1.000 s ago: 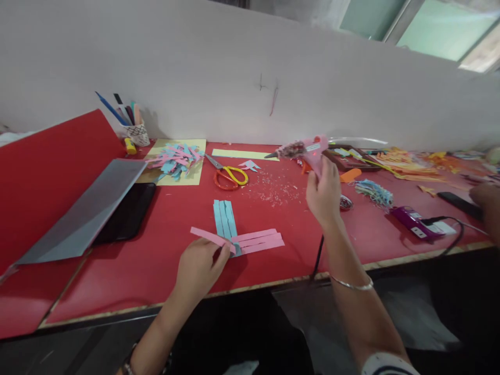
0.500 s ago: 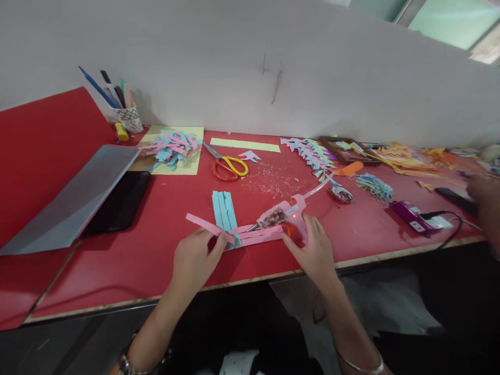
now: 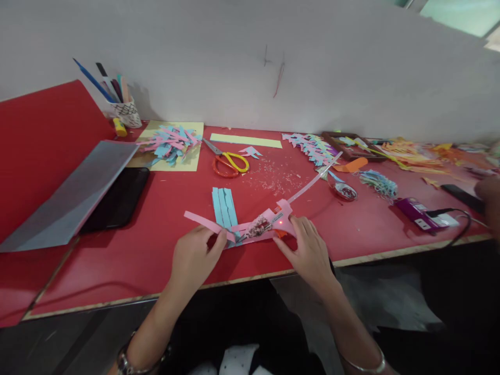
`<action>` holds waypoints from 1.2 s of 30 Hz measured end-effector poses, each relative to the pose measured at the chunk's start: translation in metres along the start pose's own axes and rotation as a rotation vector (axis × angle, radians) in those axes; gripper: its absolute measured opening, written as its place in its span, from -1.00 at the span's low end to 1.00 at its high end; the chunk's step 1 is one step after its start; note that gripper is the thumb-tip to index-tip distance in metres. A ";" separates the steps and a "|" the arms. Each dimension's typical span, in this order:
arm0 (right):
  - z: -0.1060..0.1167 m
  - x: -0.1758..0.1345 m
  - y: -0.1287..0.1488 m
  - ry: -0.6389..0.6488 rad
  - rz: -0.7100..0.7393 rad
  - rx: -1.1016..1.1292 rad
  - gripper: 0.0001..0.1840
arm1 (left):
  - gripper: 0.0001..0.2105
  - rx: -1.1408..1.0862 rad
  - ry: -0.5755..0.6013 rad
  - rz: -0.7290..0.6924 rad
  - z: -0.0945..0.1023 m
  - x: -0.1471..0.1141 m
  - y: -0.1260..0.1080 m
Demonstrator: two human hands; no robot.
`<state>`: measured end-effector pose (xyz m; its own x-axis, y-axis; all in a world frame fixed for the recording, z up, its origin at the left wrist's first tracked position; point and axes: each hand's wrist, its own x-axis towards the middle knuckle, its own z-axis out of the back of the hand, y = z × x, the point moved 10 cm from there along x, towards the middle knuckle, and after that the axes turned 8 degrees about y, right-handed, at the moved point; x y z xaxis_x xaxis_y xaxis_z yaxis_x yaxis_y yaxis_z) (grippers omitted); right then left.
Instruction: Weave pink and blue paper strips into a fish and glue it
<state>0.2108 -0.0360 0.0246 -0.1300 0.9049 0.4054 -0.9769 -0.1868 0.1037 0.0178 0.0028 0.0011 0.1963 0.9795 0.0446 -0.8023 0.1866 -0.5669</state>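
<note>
Between the thumb and fingers of my left hand (image 3: 197, 255) is a pink paper strip (image 3: 205, 222), raised at its left end. Blue paper strips (image 3: 225, 208) lie side by side just beyond that hand, crossing other pink strips (image 3: 260, 238) that run to the right. My right hand (image 3: 308, 252) is closed around a pink glue gun (image 3: 279, 219) with a small lit light and a clear glue stick (image 3: 314, 179) poking out of its back. The gun's nozzle points down-left at the crossing, close to my left fingertips. Whether it touches the paper is hard to tell.
Scissors (image 3: 230, 162) lie beyond the strips, near paper scraps (image 3: 277, 177). Cut strips (image 3: 174, 143) are heaped at the back left beside a pen cup (image 3: 128, 113). A purple power adapter (image 3: 417, 214) with a cord sits right. Another person's hand (image 3: 490, 195) shows at the right edge.
My right hand has moved the glue gun left and down, bringing its nozzle to the crossing of the strips. My left hand keeps its pinch on the pink strip.
</note>
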 end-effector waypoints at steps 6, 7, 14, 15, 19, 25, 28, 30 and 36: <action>0.002 0.001 0.005 0.021 0.031 -0.034 -0.59 | -0.68 -0.003 -0.006 -0.012 -0.001 0.000 0.000; 0.003 0.001 0.005 0.017 0.040 -0.038 -0.59 | -0.69 -0.003 -0.004 -0.012 -0.001 0.000 0.001; 0.003 0.000 0.007 0.016 0.067 -0.066 -0.64 | -0.66 -0.055 0.007 -0.038 -0.001 0.000 0.000; 0.003 0.000 0.007 0.014 0.070 -0.067 -0.64 | -0.66 -0.059 0.010 -0.041 -0.001 0.000 -0.001; 0.006 0.000 0.008 0.006 0.074 -0.091 -0.67 | -0.65 -0.044 0.026 -0.011 -0.003 0.000 0.002; 0.011 0.000 0.010 -0.021 0.094 -0.137 -0.67 | -0.65 -0.057 0.025 -0.025 -0.003 0.000 0.001; 0.013 -0.001 0.011 -0.039 0.111 -0.150 -0.64 | -0.65 -0.041 0.024 -0.013 -0.003 0.000 0.002; 0.013 -0.001 0.010 -0.042 0.111 -0.160 -0.63 | -0.65 -0.037 0.025 -0.010 -0.003 0.000 0.002; 0.016 -0.003 0.002 -0.056 0.076 -0.195 -0.61 | -0.63 -0.057 0.033 -0.027 -0.003 0.000 -0.002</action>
<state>0.2124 -0.0451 0.0383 -0.2006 0.8673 0.4556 -0.9796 -0.1715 -0.1050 0.0207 0.0025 -0.0004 0.2366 0.9710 0.0339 -0.7631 0.2073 -0.6122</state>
